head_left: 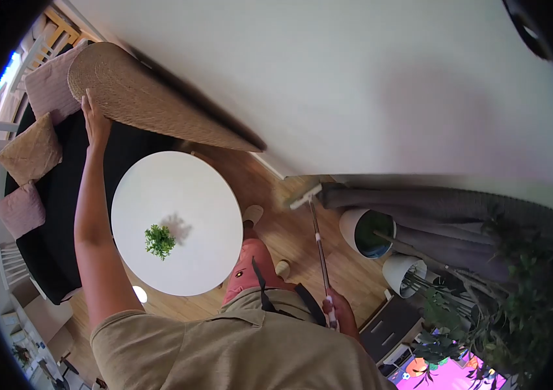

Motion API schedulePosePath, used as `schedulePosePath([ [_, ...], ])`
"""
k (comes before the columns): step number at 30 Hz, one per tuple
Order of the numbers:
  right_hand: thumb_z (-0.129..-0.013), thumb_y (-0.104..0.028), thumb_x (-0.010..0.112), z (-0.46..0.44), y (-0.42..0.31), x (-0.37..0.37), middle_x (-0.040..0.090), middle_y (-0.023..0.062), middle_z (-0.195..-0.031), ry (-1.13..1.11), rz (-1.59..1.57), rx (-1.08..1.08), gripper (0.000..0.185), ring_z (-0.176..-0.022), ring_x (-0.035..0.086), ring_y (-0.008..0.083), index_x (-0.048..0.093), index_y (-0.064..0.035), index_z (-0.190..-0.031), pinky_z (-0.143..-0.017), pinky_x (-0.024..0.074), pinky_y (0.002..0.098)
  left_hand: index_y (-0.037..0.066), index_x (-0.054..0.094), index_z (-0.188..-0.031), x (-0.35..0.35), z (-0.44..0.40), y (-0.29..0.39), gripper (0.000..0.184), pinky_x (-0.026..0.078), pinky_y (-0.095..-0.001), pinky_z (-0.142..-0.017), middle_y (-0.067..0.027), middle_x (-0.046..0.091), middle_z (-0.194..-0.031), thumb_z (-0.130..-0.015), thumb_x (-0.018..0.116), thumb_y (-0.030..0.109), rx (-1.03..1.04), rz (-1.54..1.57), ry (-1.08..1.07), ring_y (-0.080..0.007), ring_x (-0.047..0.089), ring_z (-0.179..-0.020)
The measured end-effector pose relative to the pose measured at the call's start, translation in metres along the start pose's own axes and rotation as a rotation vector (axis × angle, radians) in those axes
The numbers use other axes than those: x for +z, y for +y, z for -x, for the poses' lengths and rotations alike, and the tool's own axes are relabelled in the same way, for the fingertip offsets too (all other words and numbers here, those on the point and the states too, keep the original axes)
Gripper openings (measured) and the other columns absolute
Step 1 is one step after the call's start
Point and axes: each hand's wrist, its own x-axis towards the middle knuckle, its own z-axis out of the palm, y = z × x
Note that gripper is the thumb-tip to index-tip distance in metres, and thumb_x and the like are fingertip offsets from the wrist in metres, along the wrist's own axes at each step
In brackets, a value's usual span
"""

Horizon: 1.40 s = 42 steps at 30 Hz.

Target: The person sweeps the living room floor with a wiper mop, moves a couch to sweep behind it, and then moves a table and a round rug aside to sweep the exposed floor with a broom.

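A large round woven mat stands tilted on its edge, close along the white wall at upper left. My left hand reaches up to it with the arm stretched; its fingers lie straight against the mat's near edge, and the thumb is hard to make out. Low on the right, my right hand is wrapped round the handle of a mop. The white mop head rests on the wooden floor, beside the foot of the wall and a grey curtain.
A round white table bearing a small green plant stands at my left. Behind it is a black sofa with cushions. White planters, leafy branches and a dark cabinet line the right side.
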Motion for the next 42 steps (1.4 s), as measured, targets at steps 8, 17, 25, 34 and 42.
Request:
schedulePosePath([
  [8, -0.085, -0.027, 0.047, 0.040, 0.022, -0.045, 0.040, -0.0002, -0.050, 0.140, 0.528, -0.338, 0.016, -0.035, 0.036, 0.0098, 0.046, -0.0113, -0.089, -0.031, 0.0274, 0.0237, 0.007, 0.024, -0.131, -0.038, 0.128, 0.098, 0.077, 0.033, -0.0351, -0.095, -0.0217, 0.027, -0.130, -0.066, 0.064, 0.001, -0.093, 0.142, -0.227, -0.0347, 0.032, -0.118],
  [17, -0.086, -0.035, 0.044, -0.007, 0.095, -0.221, 0.037, 0.0005, -0.045, 0.056, 0.339, -0.209, 0.022, -0.033, 0.035, 0.0105, 0.044, -0.0131, -0.083, -0.031, 0.0284, 0.0257, 0.015, 0.032, -0.129, -0.025, 0.399, 0.294, 0.073, 0.036, -0.0371, -0.092, -0.0217, 0.015, -0.135, -0.065, 0.065, 0.003, -0.042, 0.511, -0.589, -0.0378, 0.033, -0.116],
  [25, -0.083, -0.030, 0.048, 0.117, 0.200, -0.266, 0.052, 0.0163, -0.053, 0.613, 1.371, -0.733, 0.023, -0.047, 0.053, 0.0315, 0.054, -0.0097, -0.091, -0.045, 0.0412, 0.0386, 0.003, 0.049, -0.113, -0.052, 0.618, 0.366, 0.058, 0.036, -0.0392, -0.093, -0.0275, 0.022, -0.130, -0.061, 0.071, 0.014, -0.150, 0.579, -1.123, -0.0395, 0.035, -0.114],
  [34, -0.079, -0.021, 0.048, -0.052, 0.229, -0.284, 0.056, 0.0180, -0.066, 0.685, 1.447, -0.500, 0.026, -0.056, 0.056, 0.0342, 0.046, -0.0162, -0.105, -0.052, 0.0438, 0.0416, 0.002, 0.048, -0.111, -0.030, 0.711, 0.352, 0.051, 0.041, -0.0403, -0.084, -0.0321, 0.037, -0.118, -0.065, 0.066, 0.016, -0.122, 0.709, -1.180, -0.0419, 0.045, -0.102],
  [42, -0.079, -0.011, 0.056, -0.275, 0.169, -0.247, 0.053, 0.0060, -0.071, 0.036, 0.456, -0.462, 0.053, -0.051, 0.053, 0.0154, 0.031, -0.0067, -0.126, -0.049, 0.0458, 0.0278, -0.009, 0.030, -0.120, 0.130, 0.689, 0.421, 0.066, 0.037, -0.0396, -0.087, -0.0299, 0.044, -0.109, -0.067, 0.063, 0.012, 0.095, 0.824, -1.100, -0.0402, 0.045, -0.100],
])
